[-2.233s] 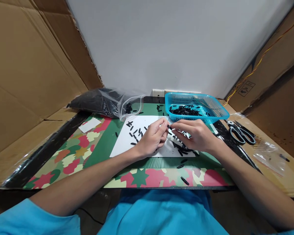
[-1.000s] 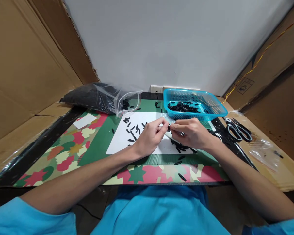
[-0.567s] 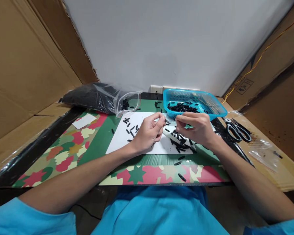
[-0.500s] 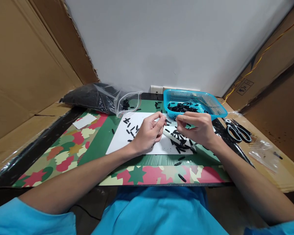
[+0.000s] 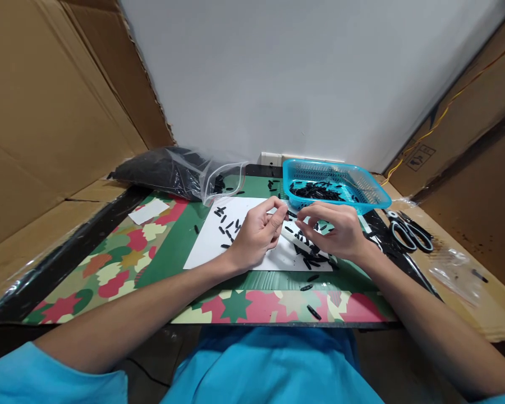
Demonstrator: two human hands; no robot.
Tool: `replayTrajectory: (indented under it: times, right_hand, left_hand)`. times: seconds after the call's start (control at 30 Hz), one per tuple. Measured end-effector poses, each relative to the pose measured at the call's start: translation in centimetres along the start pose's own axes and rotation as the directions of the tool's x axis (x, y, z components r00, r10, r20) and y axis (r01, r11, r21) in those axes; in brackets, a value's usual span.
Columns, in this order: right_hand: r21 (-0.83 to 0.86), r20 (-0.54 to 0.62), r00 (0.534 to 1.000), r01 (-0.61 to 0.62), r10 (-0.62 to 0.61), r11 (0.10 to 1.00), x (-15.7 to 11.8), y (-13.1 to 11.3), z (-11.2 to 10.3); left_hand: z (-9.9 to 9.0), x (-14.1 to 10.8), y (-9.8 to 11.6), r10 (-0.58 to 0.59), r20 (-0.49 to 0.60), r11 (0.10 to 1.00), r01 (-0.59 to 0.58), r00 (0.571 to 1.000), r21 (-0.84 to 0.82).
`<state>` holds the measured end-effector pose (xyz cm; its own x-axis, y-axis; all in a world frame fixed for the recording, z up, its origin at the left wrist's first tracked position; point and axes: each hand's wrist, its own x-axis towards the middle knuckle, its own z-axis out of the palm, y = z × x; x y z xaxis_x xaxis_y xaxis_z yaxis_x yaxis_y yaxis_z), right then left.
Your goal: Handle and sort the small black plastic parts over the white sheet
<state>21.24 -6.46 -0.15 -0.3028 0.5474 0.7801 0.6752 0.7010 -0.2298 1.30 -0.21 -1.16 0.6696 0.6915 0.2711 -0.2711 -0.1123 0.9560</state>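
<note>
Over the white sheet (image 5: 202, 252), my left hand (image 5: 258, 233) is closed, with thumb and forefinger pinched at a small black elongated piece (image 5: 292, 214). My right hand (image 5: 334, 231) faces it from the right, its fingertips drawn together close to that piece. Whatever lies between the right fingertips is too small to make out. Loose black pieces (image 5: 313, 262) are heaped on the sheet below my right hand, and others are scattered left of my left hand. A white strip (image 5: 297, 241) lies among the heap, partly hidden.
A blue basket (image 5: 374, 193) with many black pieces stands behind my right hand. At the back left lies a clear bag (image 5: 164, 171) full of dark material. Scissors (image 5: 406, 233) and a small clear bag (image 5: 457, 275) lie right. Several black pieces, one (image 5: 313, 312) near the front edge, lie loose.
My right hand has shifted slightly left and down, its fingertips now closer to my left hand's. The left hand keeps its pinch. The whole view has shifted slightly.
</note>
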Motion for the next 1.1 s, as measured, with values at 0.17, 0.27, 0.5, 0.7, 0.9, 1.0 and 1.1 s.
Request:
replayTrajectory:
  times: [0.17, 0.27, 0.5, 0.7, 0.9, 1.0, 1.1]
  right_hand:
    - [-0.023, -0.005, 1.000, 0.029, -0.029, 0.999, -0.2, 0.2, 0.2]
    - [-0.051, -0.006, 0.999, 0.039, -0.040, 0.998, -0.2, 0.3, 0.2]
    - [-0.077, 0.052, 0.998, 0.037, -0.033, 0.996, -0.5, 0.7, 0.0]
    - [-0.088, 0.038, 0.999, 0.019, -0.016, 0.996, -0.7, 1.1, 0.2]
    - [-0.176, 0.004, 0.998, 0.065, -0.065, 0.982, -0.4, 0.9, 0.2]
    - [-0.244, -0.015, 0.996, 0.087, -0.093, 0.966, -0.3, 1.2, -0.2]
    - [-0.375, -0.133, 0.991, -0.059, 0.010, 0.925, -0.3, 2.5, -1.1]
  left_hand:
    - [0.1, -0.1, 0.0, 0.000, 0.006, 1.000, 0.000, 1.000, 0.005]
    - [0.1, -0.2, -0.1, -0.006, 0.002, 1.000, 0.006, 1.000, 0.002]
    - [-0.1, -0.2, -0.2, -0.001, -0.015, 1.000, 0.002, 1.000, 0.010]
    - [-0.1, -0.3, -0.2, -0.019, -0.014, 1.000, 0.019, 1.000, -0.001]
    - [-0.1, -0.5, -0.4, -0.076, 0.027, 0.997, 0.076, 0.997, 0.018]
    - [0.0, -0.5, -0.4, -0.130, 0.043, 0.991, 0.131, 0.991, -0.024]
    - [0.0, -0.4, -0.4, -0.187, 0.048, 0.979, 0.190, 0.981, -0.070]
